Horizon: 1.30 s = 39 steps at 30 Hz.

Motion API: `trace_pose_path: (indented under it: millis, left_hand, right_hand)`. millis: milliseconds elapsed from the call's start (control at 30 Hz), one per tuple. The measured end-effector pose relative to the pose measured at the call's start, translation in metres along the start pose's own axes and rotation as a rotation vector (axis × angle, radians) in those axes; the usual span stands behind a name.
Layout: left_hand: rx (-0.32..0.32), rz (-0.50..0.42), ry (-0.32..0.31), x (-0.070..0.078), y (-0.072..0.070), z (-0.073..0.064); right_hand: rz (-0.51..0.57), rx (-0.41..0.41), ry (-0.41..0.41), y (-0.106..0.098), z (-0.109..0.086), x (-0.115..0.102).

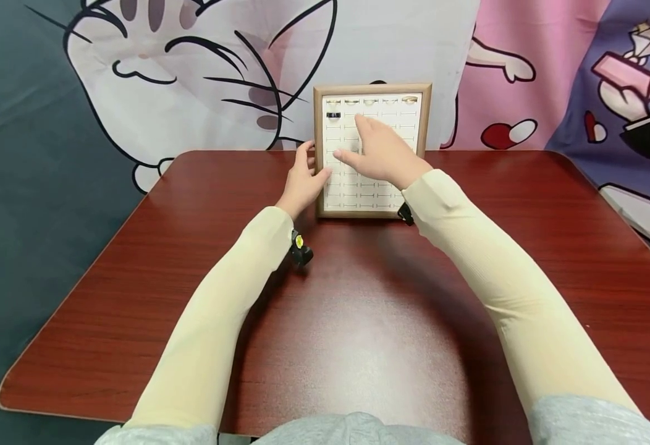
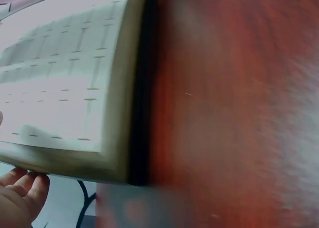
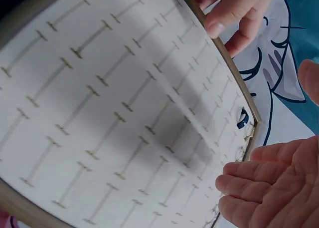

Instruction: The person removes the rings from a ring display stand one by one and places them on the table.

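Note:
A wood-framed ring display board (image 1: 353, 198) stands upright at the table's back, its white face marked with rows of slots. Several thin rings (image 1: 351, 101) sit along the top row. One dark ring (image 1: 333, 115) is at the left of the second row. My left hand (image 1: 299, 185) grips the board's left edge, thumb at the front and fingers behind, as the right wrist view shows. Before the board's face hovers my right hand (image 1: 386, 154), fingers extended, thumb spread, holding nothing. In the right wrist view its palm (image 3: 274, 183) faces the camera.
A red-brown wooden table (image 1: 347, 296) spreads under both arms and the board. Behind it hangs a cartoon-printed cloth (image 1: 403, 43), and a dark green surface (image 1: 25, 185) is at the left.

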<state>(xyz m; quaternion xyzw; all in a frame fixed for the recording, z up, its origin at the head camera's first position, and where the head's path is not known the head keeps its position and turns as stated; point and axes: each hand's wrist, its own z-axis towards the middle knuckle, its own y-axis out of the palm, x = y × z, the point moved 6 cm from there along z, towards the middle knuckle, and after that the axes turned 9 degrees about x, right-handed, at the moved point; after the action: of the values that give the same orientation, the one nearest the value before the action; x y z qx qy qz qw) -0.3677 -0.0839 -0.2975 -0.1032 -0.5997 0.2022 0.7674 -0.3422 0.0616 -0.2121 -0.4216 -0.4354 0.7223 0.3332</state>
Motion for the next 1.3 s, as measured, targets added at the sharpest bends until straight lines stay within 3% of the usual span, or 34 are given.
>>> trace_pose_path:
  millis: [367,667,1067,1300]
  left_hand:
    - [0.003,-0.066,-0.002,0.006,0.003,0.013]
    - [0.003,-0.053,-0.019,0.003,0.005,0.015]
    - [-0.013,-0.033,-0.018,0.001,0.007,0.015]
    - [-0.011,-0.038,-0.033,0.003,0.007,0.014]
  right_hand:
    - [0.008,0.002,-0.008,-0.001,0.017,-0.012]
    - [0.019,0.021,0.017,0.0,0.03,-0.015]
    - [-0.001,0.115,0.031,-0.008,0.052,-0.017]
    - [0.039,0.182,0.046,-0.012,0.061,-0.015]
